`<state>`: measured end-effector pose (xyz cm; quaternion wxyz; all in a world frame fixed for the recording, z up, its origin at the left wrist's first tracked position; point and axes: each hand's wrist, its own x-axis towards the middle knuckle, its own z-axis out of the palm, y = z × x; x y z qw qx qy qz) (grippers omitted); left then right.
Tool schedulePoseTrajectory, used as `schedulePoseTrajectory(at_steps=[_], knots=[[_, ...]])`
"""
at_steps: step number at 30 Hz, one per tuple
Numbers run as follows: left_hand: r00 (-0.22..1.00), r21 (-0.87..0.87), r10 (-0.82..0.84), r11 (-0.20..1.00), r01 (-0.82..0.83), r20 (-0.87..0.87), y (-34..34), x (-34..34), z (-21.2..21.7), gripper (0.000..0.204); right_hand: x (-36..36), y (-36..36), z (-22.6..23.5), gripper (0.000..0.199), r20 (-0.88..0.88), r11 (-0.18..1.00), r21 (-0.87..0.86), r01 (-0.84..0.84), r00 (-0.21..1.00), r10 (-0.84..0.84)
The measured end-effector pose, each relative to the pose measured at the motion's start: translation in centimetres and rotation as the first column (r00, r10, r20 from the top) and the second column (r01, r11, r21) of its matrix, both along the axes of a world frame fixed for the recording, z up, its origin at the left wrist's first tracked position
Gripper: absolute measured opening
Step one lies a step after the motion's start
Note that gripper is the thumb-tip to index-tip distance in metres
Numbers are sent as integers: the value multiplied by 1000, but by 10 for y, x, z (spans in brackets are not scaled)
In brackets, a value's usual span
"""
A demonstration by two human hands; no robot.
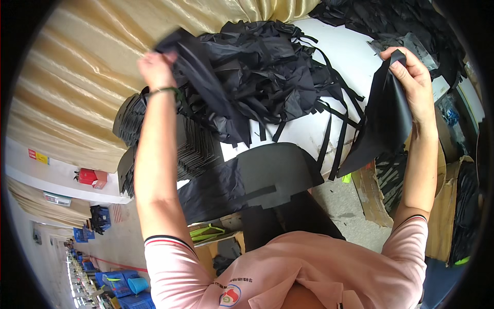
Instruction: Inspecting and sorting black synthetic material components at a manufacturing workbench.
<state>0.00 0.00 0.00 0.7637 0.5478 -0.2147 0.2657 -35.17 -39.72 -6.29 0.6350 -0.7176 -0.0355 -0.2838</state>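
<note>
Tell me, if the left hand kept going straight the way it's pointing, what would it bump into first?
Probably the shiny gold curtain. The left hand points up and away, gripping a black fabric piece, and the curtain lies just beyond its knuckles. Depth is hard to judge here, so it could be farther than it looks.

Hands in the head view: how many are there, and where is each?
2. The left hand is raised at upper left, gripping black fabric pieces. The right hand is at upper right, holding a black sheet. No other person's hands show.
</note>
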Motion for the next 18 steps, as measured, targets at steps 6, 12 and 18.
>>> schedulePoseTrajectory(at_steps=[6,12,18], knots=[[942,596,-114,748,291,-317,-11,-48,21,99,9,14,21,17,54,993,-120,-11,998,18],[632,582,-465,267,768,-620,-29,-149,-61,60,39,68,75,24,101,854,-516,-62,986,132],[528,192,-773,493,849,-352,-54,-261,-98,85,60,156,143,27,166,641,-737,-215,862,479]])
